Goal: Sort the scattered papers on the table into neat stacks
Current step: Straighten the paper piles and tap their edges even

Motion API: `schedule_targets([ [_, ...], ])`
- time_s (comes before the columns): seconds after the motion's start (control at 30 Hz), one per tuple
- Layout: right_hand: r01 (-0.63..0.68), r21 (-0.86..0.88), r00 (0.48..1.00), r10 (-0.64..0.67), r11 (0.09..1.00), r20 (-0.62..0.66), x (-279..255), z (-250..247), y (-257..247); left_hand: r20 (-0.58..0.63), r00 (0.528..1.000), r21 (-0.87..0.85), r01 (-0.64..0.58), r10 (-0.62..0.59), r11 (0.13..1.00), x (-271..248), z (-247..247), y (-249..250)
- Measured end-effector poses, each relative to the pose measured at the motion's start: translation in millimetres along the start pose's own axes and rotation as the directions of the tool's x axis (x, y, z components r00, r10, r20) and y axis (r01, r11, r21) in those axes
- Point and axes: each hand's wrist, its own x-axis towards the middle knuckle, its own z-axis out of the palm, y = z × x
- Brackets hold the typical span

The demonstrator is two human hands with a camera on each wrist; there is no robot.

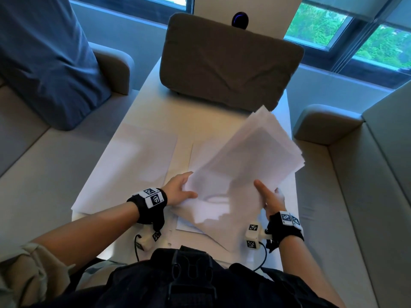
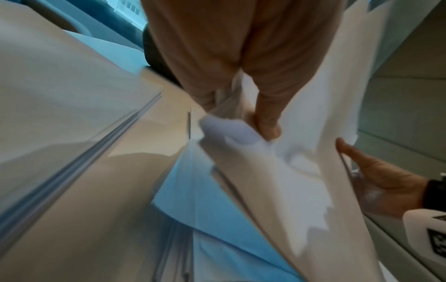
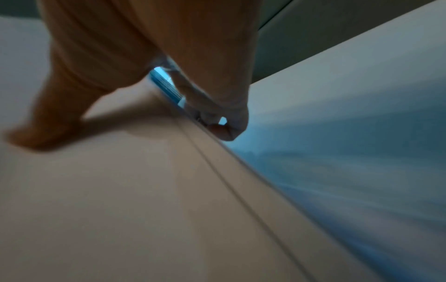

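A thick sheaf of white papers (image 1: 246, 156) is lifted off the table, tilted toward the far right. My left hand (image 1: 181, 190) grips its near left corner, thumb on top and fingers underneath; the left wrist view shows the same sheaf (image 2: 301, 133) pinched by that hand (image 2: 241, 118). My right hand (image 1: 270, 196) holds the near right edge of the sheaf (image 3: 144, 190), thumb (image 3: 36, 133) laid on top and fingers (image 3: 222, 118) curled under. A neat stack of white paper (image 1: 133, 163) lies flat on the left of the table. More loose sheets (image 1: 200, 227) lie under the lifted sheaf.
A narrow white table (image 1: 200, 112) runs away from me between two pale sofas. A brown cushion (image 1: 226, 63) lies at its far end. A blue cushion (image 1: 44, 58) leans on the left sofa (image 1: 33, 163). The right sofa's armrest (image 1: 322, 123) is close to the sheaf.
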Motion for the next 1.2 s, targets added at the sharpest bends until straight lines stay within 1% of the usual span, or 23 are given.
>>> schedule_targets([
  [0.07,0.071,0.089,0.994,-0.077,0.993,0.071,-7.0,2.4,-13.7,0.002,1.000,-0.020,0.001,-0.001,1.000,-2.3,0.7,6.1],
  [0.13,0.129,0.146,0.984,-0.145,0.981,0.104,-14.8,7.6,-31.1,-0.041,0.999,0.006,0.011,-0.011,1.000,-1.2,-1.1,12.5],
  [0.17,0.160,0.145,0.978,-0.177,0.976,0.114,-19.0,10.5,-40.6,-0.068,0.998,0.032,0.007,-0.005,0.999,-0.6,-3.3,17.1],
  [0.27,0.248,0.130,0.961,-0.261,0.960,0.095,-25.7,16.5,-66.2,-0.129,0.992,0.064,-0.006,0.015,0.998,8.5,-11.4,34.7],
  [0.33,0.318,0.168,0.939,-0.334,0.933,0.078,-31.5,20.8,-84.2,-0.186,0.982,0.018,-0.010,0.014,1.000,15.4,-18.9,51.1],
  [0.37,0.358,0.201,0.921,-0.380,0.912,0.088,-36.2,22.7,-93.9,-0.219,0.975,-0.009,-0.022,0.020,1.000,17.5,-23.5,60.3],
  [0.47,0.448,0.301,0.859,-0.499,0.842,0.117,-46.3,27.3,-117.2,-0.320,0.943,-0.040,-0.104,0.086,0.994,21.2,-36.1,86.5],
  [0.53,0.494,0.276,0.827,-0.544,0.824,0.143,-54.8,30.9,-127.4,-0.348,0.928,-0.066,-0.168,0.135,0.984,20.5,-40.5,108.1],
  [0.57,0.508,0.237,0.819,-0.550,0.828,0.167,-58.3,33.2,-129.7,-0.362,0.919,-0.094,-0.205,0.158,0.974,20.6,-41.4,117.9],
  [0.67,0.527,0.165,0.810,-0.551,0.834,0.200,-67.4,43.7,-130.8,-0.433,0.877,-0.183,-0.310,0.207,0.933,15.6,-36.0,145.2],
  [0.77,0.543,0.174,0.809,-0.567,0.822,0.152,-73.7,51.5,-134.7,-0.502,0.830,-0.216,-0.392,0.243,0.894,12.5,-29.5,160.6],
  [0.8,0.551,0.184,0.807,-0.576,0.814,0.131,-76.4,52.8,-137.9,-0.526,0.803,-0.189,-0.431,0.279,0.882,11.4,-30.0,165.5],
  [0.83,0.568,0.196,0.798,-0.593,0.800,0.106,-79.0,53.6,-141.2,-0.550,0.758,-0.115,-0.485,0.351,0.867,9.9,-31.9,169.9],
  [0.87,0.599,0.197,0.780,-0.621,0.776,0.079,-80.4,53.4,-144.4,-0.562,0.695,-0.004,-0.545,0.449,0.838,9.0,-34.6,172.8],
  [0.9,0.648,0.170,0.746,-0.664,0.743,0.055,-80.9,52.5,-147.2,-0.564,0.626,0.110,-0.590,0.539,0.800,8.1,-37.1,175.0],
  [0.93,0.702,0.127,0.701,-0.712,0.700,0.045,-81.7,51.3,-149.1,-0.560,0.570,0.202,-0.611,0.602,0.766,7.8,-39.5,176.8],
  [0.97,0.755,0.087,0.649,-0.759,0.650,0.045,-82.5,49.9,-150.3,-0.553,0.532,0.277,-0.609,0.641,0.744,8.5,-41.9,177.3],
  [1.0,0.798,0.062,0.597,-0.801,0.599,0.045,-82.5,49.1,-150.4,-0.541,0.510,0.334,-0.599,0.668,0.728,9.7,-44.4,176.9],
  [1.07,0.870,-0.022,0.493,-0.868,0.493,0.051,-81.1,48.6,-148.1,-0.517,0.494,0.410,-0.573,0.699,0.709,13.0,-49.3,173.2],
  [1.1,0.898,-0.088,0.438,-0.896,0.431,0.074,-80.6,49.5,-146.3,-0.508,0.490,0.433,-0.566,0.709,0.702,14.0,-51.5,170.5],
  [1.13,0.915,-0.149,0.393,-0.913,0.376,0.109,-79.7,50.4,-143.3,-0.508,0.492,0.440,-0.557,0.707,0.704,15.1,-54.2,167.4],
  [1.17,0.919,-0.198,0.370,-0.918,0.340,0.145,-79.2,51.0,-141.0,-0.518,0.504,0.428,-0.547,0.691,0.719,14.6,-56.7,166.0],
  [1.2,0.914,-0.230,0.374,-0.914,0.334,0.158,-79.2,51.2,-139.5,-0.539,0.526,0.396,-0.531,0.658,0.749,13.6,-58.6,165.6],
])
